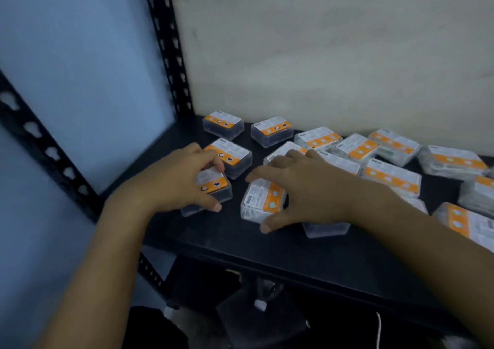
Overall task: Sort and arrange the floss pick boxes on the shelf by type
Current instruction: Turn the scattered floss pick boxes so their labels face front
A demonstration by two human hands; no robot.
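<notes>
— What is each hand doing?

— The left hand (184, 185) is on the black shelf board (267, 244), out in front of the black slotted metal upright (171, 54). Its fingers curl over a clear plastic dark-marked box (213, 188) with an orange-and-white label, and its thumb presses the box's near side. It has a firm hold on it.

— And the other?

— The right hand (302, 188) is further right of the upright. Its fingers spread and bend round a clear plastic pale-marked box (263, 199) with the same orange band. The index finger is at the far edge and the thumb at the near edge. That box sits tilted. The wrist covers part of another clear box (326, 228) lying beneath it.

— Where are the other floss pick boxes?

— Three darker clear boxes are closest to the upright. Two sit at its foot by the pale wall (320, 41): the corner box (223, 124) and its neighbour (271, 131). The third box (232, 156) touches the one in the left hand.

— And far from the upright?

— A loose cluster of paler boxes (391, 176) crowds the shelf there at mixed angles, some overlapping. The print on the labels is too blurred to read.
</notes>
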